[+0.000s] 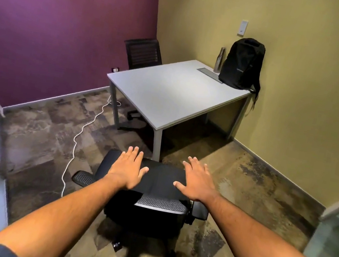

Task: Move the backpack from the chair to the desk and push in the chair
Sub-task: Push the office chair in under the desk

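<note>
The black backpack (241, 64) stands upright at the far right corner of the white desk (170, 92), leaning against the yellow wall. A black office chair (158, 202) stands in front of me, a little short of the desk's near corner. Both my arms reach out over the chair's backrest. My left hand (127, 168) and my right hand (196, 182) hover flat with fingers spread over the top of the backrest, holding nothing. Whether the palms touch it is unclear.
A metal bottle (220, 59) stands beside the backpack, and a cable tray lid (210, 74) is set in the desk. A second black chair (142, 53) is tucked at the far side. A white cable (82, 134) trails over the floor at left. Glass partitions flank me.
</note>
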